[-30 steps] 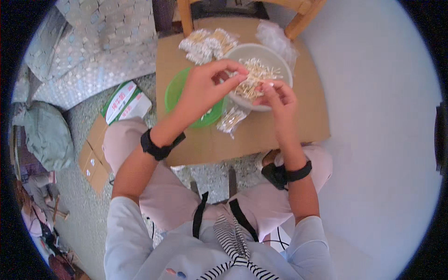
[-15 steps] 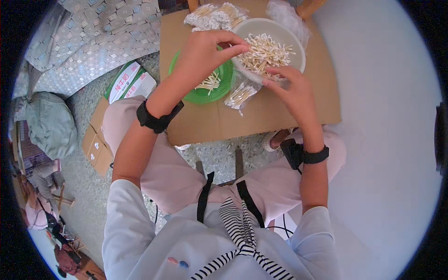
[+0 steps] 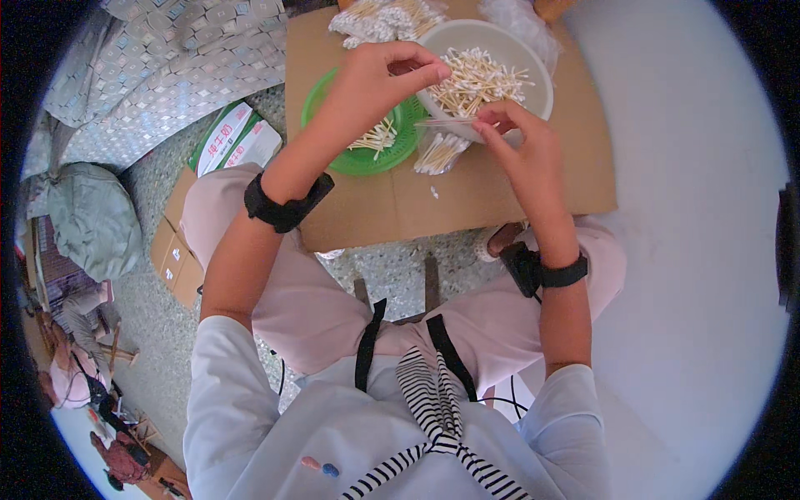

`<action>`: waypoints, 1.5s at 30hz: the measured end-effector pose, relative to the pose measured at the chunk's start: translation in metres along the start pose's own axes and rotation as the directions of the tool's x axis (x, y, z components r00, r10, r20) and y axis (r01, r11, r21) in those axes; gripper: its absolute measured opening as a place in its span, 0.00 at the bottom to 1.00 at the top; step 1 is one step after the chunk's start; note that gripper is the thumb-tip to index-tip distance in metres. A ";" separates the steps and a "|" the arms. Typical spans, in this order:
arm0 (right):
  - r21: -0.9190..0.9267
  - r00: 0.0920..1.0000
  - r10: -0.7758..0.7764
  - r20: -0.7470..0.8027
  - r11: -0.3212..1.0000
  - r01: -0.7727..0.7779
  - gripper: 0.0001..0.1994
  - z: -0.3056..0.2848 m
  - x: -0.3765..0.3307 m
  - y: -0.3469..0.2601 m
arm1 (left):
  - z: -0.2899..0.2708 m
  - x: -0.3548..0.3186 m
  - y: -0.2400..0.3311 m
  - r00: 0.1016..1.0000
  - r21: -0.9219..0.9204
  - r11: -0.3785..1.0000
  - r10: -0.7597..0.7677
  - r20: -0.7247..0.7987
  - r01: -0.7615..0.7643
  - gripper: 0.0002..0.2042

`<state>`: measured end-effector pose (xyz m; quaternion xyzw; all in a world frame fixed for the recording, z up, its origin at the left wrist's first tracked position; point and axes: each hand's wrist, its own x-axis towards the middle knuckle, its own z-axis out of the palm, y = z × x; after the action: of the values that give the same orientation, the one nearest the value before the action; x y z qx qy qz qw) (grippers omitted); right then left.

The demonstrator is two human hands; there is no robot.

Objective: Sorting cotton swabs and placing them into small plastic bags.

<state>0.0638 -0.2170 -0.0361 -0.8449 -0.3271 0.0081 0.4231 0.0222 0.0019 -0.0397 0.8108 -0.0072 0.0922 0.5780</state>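
Observation:
A whitish bowl full of loose cotton swabs stands on the cardboard tabletop. At its left rim is my left hand, thumb and fingertips pinched together; whether anything is between them I cannot make out. My right hand, by the bowl's near edge, pinches the rim of a clear plastic bag. A bundle of cotton swabs lies in the bag's lower part. Under my left wrist sits a green plastic basket with some swabs in it, partly hidden by my forearm.
Filled bags of swabs lie at the far edge of the cardboard tabletop, with empty-looking clear bags beside them. A small white bit lies nearer. Boxes stand on the floor left; a pale wall rises right.
The swab bag has moved closer to the bowl, and its rim has turned flatter. My right hand has risen slightly with it. My left hand stays pinched near the bowl.

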 end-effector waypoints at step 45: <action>0.053 0.998 -0.045 -0.046 0.997 0.048 0.06 0.004 -0.020 0.007 | 0.001 -0.008 0.003 0.849 0.345 0.791 0.384 0.363 -0.505 0.09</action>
<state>0.0510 -0.2282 -0.0489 -0.8252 -0.3368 -0.0118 0.4533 0.0143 -0.0009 -0.0386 0.8969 -0.2590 0.1127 0.3404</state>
